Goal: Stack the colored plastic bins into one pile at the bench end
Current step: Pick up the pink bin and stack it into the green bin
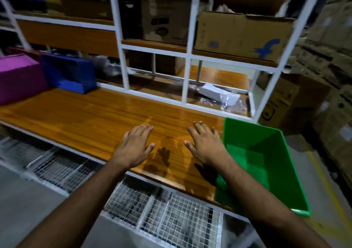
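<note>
A green plastic bin (266,158) stands open side up at the right end of the wooden bench (91,118). A blue bin (70,72) and a purple bin (17,76) sit side by side at the far left of the bench; a red edge shows behind them. My left hand (135,146) hovers flat over the bench middle, fingers apart, holding nothing. My right hand (205,145) is also spread and empty, just left of the green bin's rim, with its forearm crossing the bin's near corner.
A white metal shelf frame (187,76) rises behind the bench, holding cardboard boxes (242,34) and a plastic-wrapped white packet (219,93). Wire mesh racks (163,215) lie below the bench. More stacked cartons (327,57) line the right side beyond the bench end.
</note>
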Demonstrator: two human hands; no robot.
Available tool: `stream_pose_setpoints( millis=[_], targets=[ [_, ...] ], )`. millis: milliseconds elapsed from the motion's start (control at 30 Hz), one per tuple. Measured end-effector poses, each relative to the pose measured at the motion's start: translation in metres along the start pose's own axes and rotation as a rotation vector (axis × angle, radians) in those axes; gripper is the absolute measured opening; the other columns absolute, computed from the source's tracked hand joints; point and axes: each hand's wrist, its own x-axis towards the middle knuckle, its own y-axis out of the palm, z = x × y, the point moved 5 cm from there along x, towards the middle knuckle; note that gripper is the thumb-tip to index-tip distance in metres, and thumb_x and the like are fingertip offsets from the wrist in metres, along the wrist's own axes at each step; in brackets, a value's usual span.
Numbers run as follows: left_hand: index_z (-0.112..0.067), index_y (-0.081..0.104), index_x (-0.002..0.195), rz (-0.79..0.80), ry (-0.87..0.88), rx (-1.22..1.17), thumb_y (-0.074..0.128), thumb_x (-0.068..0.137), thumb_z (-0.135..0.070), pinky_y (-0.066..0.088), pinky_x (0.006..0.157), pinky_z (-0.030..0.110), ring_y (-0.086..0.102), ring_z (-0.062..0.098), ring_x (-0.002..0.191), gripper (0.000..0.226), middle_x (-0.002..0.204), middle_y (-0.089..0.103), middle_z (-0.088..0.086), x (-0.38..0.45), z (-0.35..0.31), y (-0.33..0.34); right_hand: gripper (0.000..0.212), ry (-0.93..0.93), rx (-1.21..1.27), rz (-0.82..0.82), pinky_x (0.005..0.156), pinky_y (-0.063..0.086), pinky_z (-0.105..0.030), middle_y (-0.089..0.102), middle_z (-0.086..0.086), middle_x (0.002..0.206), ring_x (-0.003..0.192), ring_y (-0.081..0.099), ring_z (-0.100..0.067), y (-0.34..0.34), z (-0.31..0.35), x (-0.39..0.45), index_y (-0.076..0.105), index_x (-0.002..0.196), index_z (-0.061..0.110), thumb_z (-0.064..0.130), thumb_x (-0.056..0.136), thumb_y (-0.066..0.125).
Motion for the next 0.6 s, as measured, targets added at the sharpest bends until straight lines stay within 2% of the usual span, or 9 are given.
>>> stream_pose_setpoints(
  millis=[200, 400, 600],
  targets=[
    [-0.026, 0.022, 0.151, -0.029, -0.064, 0.068, 0.041, 0.095, -0.048, 0.024, 0.112, 0.041, 0.022, 0.017, 0.144, 0.063, 0.158, 0.027, -0.002, -0.006, 0.135, -0.026, 0.069, -0.031, -0.011, 0.062, 0.118, 0.008, -0.058, 0.01, -0.004, 0.164, 0.151, 0.004, -0.024, 0.027, 0.108, 0.082, 0.016, 0.154, 0.026, 0.061, 0.095, 0.028],
    [-0.025, 0.018, 0.152, -0.023, -0.107, 0.149, 0.037, 0.095, -0.049, 0.022, 0.114, 0.04, 0.019, 0.016, 0.145, 0.065, 0.159, 0.024, -0.003, -0.012, 0.277, -0.06, 0.073, -0.084, -0.001, 0.079, 0.117, 0.008, -0.059, 0.007, -0.003, 0.165, 0.151, 0.002, -0.024, 0.049, 0.23, 0.169, 0.012, 0.154, 0.026, 0.063, 0.094, 0.027],
    [-0.02, 0.023, 0.152, -0.035, -0.172, 0.198, 0.038, 0.094, -0.05, 0.027, 0.111, 0.04, 0.023, 0.018, 0.144, 0.066, 0.158, 0.028, -0.001, -0.009, 0.404, -0.09, 0.073, -0.155, 0.047, 0.083, 0.118, 0.007, -0.059, 0.006, -0.004, 0.165, 0.151, 0.002, -0.023, 0.059, 0.341, 0.251, 0.008, 0.154, 0.026, 0.063, 0.094, 0.029]
  ],
)
